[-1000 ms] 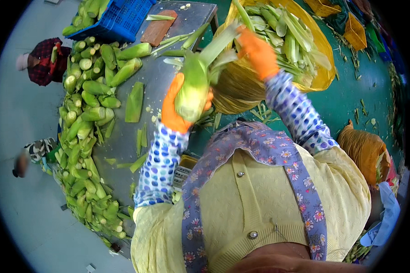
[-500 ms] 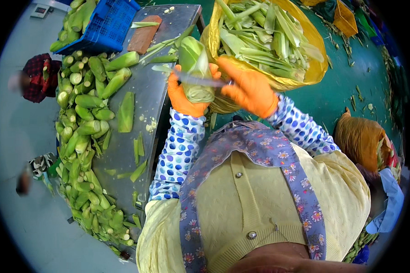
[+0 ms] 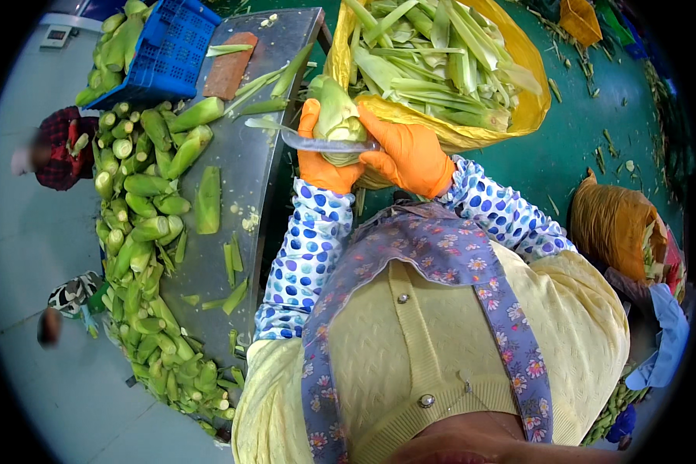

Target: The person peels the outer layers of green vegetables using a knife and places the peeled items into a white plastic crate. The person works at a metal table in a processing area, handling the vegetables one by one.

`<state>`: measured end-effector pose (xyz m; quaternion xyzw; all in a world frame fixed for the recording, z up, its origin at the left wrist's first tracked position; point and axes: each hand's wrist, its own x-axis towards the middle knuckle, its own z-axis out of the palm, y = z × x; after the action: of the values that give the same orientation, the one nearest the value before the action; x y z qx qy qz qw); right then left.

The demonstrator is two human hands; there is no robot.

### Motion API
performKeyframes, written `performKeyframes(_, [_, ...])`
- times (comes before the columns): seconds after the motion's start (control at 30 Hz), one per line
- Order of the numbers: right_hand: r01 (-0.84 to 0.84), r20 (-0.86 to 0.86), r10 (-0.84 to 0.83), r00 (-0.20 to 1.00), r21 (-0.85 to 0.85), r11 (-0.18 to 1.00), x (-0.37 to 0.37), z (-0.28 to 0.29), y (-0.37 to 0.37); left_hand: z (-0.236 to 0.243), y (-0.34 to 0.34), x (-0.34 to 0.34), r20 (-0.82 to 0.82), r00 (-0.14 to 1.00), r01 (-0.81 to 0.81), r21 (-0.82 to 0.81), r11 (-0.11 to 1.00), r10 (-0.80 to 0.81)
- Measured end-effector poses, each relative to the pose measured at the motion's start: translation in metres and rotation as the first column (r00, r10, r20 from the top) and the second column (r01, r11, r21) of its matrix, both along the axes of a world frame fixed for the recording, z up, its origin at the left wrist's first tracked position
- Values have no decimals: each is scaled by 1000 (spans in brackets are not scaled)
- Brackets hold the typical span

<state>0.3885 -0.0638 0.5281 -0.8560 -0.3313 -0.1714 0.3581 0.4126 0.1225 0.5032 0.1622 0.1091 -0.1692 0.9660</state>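
My left hand [image 3: 321, 162], in an orange glove, is closed round a corn cob [image 3: 336, 108] with pale green husk, held upright above the edge of the steel table [image 3: 240, 182]. My right hand [image 3: 402, 155], also orange-gloved, grips a knife [image 3: 308, 141] whose blade lies across the lower part of the cob, with fingers close against it. Just beyond my hands is a yellow sack [image 3: 533, 116] full of pulled husk strips [image 3: 433, 73]. A long heap of unpeeled corn [image 3: 143, 255] covers the table's left side.
A blue crate [image 3: 170, 50] of corn and a reddish board [image 3: 224, 69] are at the table's back. Two other people [image 3: 58, 147] [image 3: 69, 301] are beyond the heap. An orange-brown sack [image 3: 611, 228] and a blue cloth [image 3: 657, 332] are at my right, yellow containers [image 3: 580, 19] far back right.
My right hand has come down from the husk sack to the cob, bringing the knife across it. My left hand has shifted slightly right, and the long leaf atop the cob is gone.
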Motion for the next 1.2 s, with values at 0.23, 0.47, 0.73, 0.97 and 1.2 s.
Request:
performKeyframes(0.23, [16,-152,20,988,232,973,11,-6,2,14,5,1,-63,997,-48,17,999,49])
performKeyframes(0.47, [397,-525,-41,850,587,705,99,6,-53,21,12,-11,238,970,37,39,999,-45])
performKeyframes(0.73, [643,-70,-641,765,23,765,133,27,-90,28,16,-21,332,929,140,100,985,-165])
performKeyframes(0.97, [61,-480,195,855,468,882,55,9,-14,20,-22,-15,306,952,-116,433,894,-24])
performKeyframes(1.2, [198,-637,250,730,546,814,55,6,-10,13,-31,-16,348,936,-269,633,726,43])
